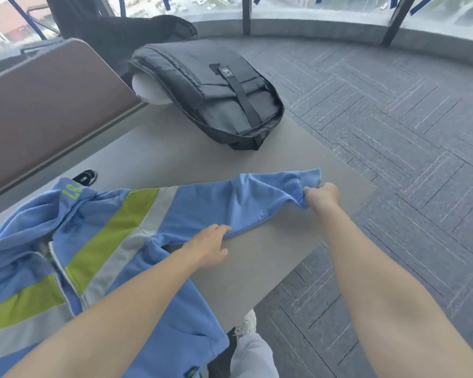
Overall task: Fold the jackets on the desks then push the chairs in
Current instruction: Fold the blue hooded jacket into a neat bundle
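Observation:
A light blue zip jacket [99, 241] with lime green and grey stripes lies spread on the grey desk [271, 257]. One sleeve stretches to the right across the desk. My right hand [324, 196] pinches the cuff end of that sleeve and holds it slightly raised. My left hand [209, 245] grips the sleeve's lower edge near the middle, fingers curled over the fabric. The jacket's body and hood bunch up at the left, with the zip partly open.
A black backpack [210, 91] lies at the desk's far end, over a white rounded object [150, 91]. A brown partition panel [44, 105] runs along the left. Dark clothing [137, 31] hangs behind it. Grey carpet [407, 132] lies right of the desk.

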The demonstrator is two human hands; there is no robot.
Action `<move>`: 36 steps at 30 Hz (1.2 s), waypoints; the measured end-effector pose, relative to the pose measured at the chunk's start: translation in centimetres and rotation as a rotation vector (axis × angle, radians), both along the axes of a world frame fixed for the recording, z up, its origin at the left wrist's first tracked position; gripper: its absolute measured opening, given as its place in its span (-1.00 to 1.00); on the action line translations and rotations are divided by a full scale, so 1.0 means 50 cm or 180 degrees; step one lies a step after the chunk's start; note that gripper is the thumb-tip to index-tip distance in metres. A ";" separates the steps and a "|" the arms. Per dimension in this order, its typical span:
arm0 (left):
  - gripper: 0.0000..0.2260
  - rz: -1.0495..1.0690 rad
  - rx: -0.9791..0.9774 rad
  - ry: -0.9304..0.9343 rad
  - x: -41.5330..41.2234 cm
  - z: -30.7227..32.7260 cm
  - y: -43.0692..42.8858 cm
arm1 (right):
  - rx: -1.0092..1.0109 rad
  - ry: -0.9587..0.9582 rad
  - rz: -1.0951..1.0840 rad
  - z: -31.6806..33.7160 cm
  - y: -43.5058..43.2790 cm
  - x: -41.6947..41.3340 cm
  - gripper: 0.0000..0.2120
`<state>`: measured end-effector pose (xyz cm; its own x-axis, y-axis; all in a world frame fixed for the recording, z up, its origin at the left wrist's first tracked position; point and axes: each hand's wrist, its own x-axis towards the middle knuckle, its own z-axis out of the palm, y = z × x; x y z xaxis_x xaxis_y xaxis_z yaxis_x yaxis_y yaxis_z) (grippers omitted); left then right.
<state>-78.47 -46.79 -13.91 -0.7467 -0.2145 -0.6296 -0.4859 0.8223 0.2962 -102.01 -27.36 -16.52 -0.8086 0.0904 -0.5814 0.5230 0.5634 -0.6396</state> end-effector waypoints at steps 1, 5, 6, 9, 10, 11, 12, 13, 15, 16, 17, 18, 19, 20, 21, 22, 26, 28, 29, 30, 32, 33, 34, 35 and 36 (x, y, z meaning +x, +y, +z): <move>-0.45 0.0070 0.0040 0.0015 -0.002 0.005 -0.006 | -0.0214 0.0157 -0.0020 0.033 -0.007 -0.005 -0.86; -0.45 0.0490 0.0135 0.0431 -0.029 0.060 -0.023 | -0.1028 0.0790 0.0192 0.216 -0.059 -0.016 -0.78; -0.45 0.0657 0.0178 0.0603 -0.040 0.081 -0.027 | -0.1119 0.0959 0.0373 0.264 -0.076 -0.013 -0.78; -0.56 0.1440 0.0655 0.1187 -0.078 0.165 -0.049 | -0.1446 0.1376 0.0934 0.402 -0.141 0.012 -0.76; -0.64 0.1796 0.0952 0.1416 -0.088 0.201 -0.060 | -0.1564 0.1502 0.1130 0.440 -0.166 0.027 -0.74; -0.68 0.2239 0.1336 0.1663 -0.094 0.241 -0.073 | -0.1653 0.1624 0.1358 0.475 -0.192 0.045 -0.73; -0.65 0.2738 0.1794 0.1866 -0.094 0.290 -0.088 | -0.1748 0.1758 0.1598 0.509 -0.218 0.068 -0.72; -0.57 0.3171 0.2281 0.1982 -0.087 0.341 -0.105 | -0.1816 0.1893 0.1851 0.537 -0.242 0.091 -0.71; -0.37 0.3426 0.3126 0.2093 -0.048 0.438 -0.149 | -0.1939 0.2110 0.2414 0.581 -0.289 0.146 -0.76; -0.28 0.3299 0.3393 0.2076 -0.031 0.479 -0.166 | -0.2010 0.2181 0.2651 0.595 -0.306 0.171 -0.78; -0.24 0.3170 0.3539 0.2069 -0.006 0.519 -0.181 | -0.2120 0.2180 0.2886 0.605 -0.328 0.199 -0.78; -0.24 0.3079 0.3600 0.2100 0.021 0.550 -0.194 | -0.2207 0.2138 0.3089 0.613 -0.351 0.230 -0.77; -0.30 0.2999 0.3586 0.2132 0.045 0.574 -0.202 | -0.2258 0.2108 0.3252 0.617 -0.372 0.260 -0.76; -0.40 0.2943 0.3516 0.2174 0.074 0.592 -0.210 | -0.2306 0.2092 0.3378 0.623 -0.395 0.295 -0.75; -0.52 0.2910 0.3433 0.2221 0.103 0.603 -0.215 | -0.2359 0.2056 0.3440 0.624 -0.417 0.327 -0.75; -0.61 0.2921 0.3357 0.2270 0.132 0.607 -0.221 | -0.2458 0.1984 0.3452 0.630 -0.432 0.359 -0.75; -0.70 0.3353 0.3331 0.2615 0.256 0.604 -0.252 | -0.2656 0.1394 0.3565 0.633 -0.484 0.466 -0.87; -0.70 0.3559 0.3375 0.2834 0.317 0.603 -0.262 | -0.2866 0.0944 0.3430 0.631 -0.501 0.515 -0.89; -0.70 0.3658 0.3413 0.2958 0.345 0.603 -0.267 | -0.3000 0.0783 0.3236 0.626 -0.506 0.534 -0.92; -0.71 0.3766 0.3460 0.3105 0.373 0.602 -0.273 | -0.3031 0.0799 0.3022 0.616 -0.509 0.551 -0.96; -0.76 0.3963 0.3551 0.3450 0.427 0.603 -0.284 | -0.2407 0.1249 0.2806 0.566 -0.512 0.561 -0.90; -0.78 0.4019 0.3636 0.3602 0.451 0.604 -0.287 | -0.1960 0.1356 0.2793 0.526 -0.515 0.559 -0.86; -0.78 0.4039 0.3730 0.3714 0.473 0.606 -0.288 | -0.1573 0.1316 0.2807 0.492 -0.513 0.559 -0.80; -0.78 0.4045 0.3797 0.3808 0.493 0.608 -0.290 | -0.1215 0.1088 0.2816 0.455 -0.512 0.560 -0.73; -0.78 0.4026 0.3836 0.3890 0.510 0.613 -0.290 | -0.0947 0.0811 0.2807 0.415 -0.512 0.562 -0.71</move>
<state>-52.96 -61.29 16.72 -0.5959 -0.7663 -0.2402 0.3120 -0.4965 0.8101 -73.90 -52.94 4.24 -0.6202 -0.7326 -0.2802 -0.1850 0.4838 -0.8554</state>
